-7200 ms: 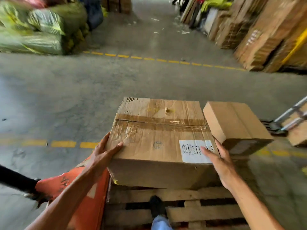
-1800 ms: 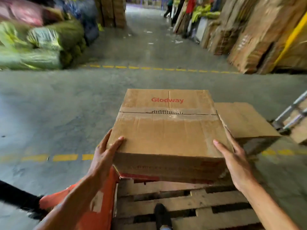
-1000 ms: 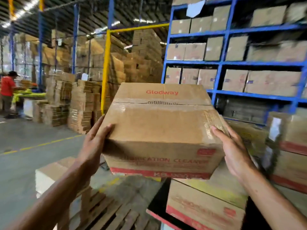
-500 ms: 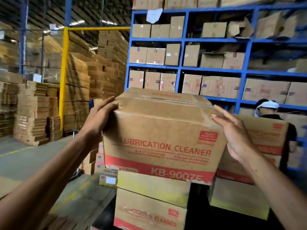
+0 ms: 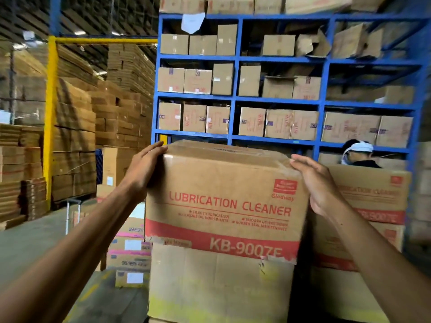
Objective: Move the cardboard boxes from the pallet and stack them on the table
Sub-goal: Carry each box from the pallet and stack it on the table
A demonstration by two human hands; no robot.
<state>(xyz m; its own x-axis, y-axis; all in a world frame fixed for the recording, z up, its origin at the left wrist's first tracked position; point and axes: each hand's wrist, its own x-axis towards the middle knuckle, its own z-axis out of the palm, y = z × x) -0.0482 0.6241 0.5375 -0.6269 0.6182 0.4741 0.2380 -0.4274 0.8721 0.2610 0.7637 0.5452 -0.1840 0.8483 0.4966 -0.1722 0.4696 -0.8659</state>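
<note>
A brown cardboard box (image 5: 224, 201) printed "LUBRICATION CLEANER KB-9007E" in red sits on top of a plain brown box (image 5: 219, 285) in a stack in front of me. My left hand (image 5: 145, 167) presses flat against its upper left side, fingertips at the top corner. My right hand (image 5: 313, 183) presses on its upper right side with the fingers nearly straight. A second stack with a matching printed box (image 5: 375, 194) stands just to the right. The stacks hide the table, and the pallet is out of view.
A blue rack (image 5: 233, 99) full of cartons rises behind the stacks. A person in a white cap (image 5: 359, 151) stands behind the right stack. Small pink-labelled boxes (image 5: 130, 245) lie low on the left. A yellow post (image 5: 50, 113) and flattened cardboard piles stand far left.
I lifted the box off the pallet, turned with it to the stacks by the blue rack, and lowered it. It now rests on the plain box, both hands still on its sides.
</note>
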